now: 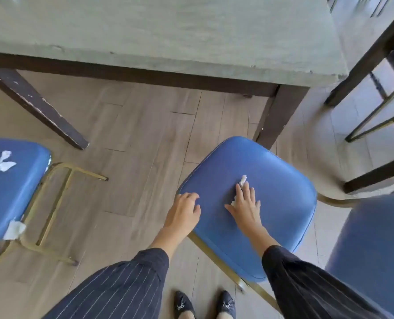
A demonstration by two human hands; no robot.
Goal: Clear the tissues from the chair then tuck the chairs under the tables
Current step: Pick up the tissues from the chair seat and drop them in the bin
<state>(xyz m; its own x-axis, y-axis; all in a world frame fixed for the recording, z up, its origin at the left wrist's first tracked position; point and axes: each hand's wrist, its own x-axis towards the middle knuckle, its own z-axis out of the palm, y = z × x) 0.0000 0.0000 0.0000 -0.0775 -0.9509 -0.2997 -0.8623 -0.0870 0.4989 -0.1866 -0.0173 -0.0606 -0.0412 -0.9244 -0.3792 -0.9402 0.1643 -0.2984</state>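
Now, my right hand: spread flat, pressing a tissue on the centre chair.
My left hand: bent fingers on its 9 o'clock edge; grip unclear.
More tissues: second chair, 9 o'clock.

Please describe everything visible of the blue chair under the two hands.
The chair has a blue padded seat, vinyl by its look, on a gold metal frame. It stands pulled out on the wooden floor, one corner near the table leg. The right hand presses a white tissue on it; the left hand rests at its left edge.
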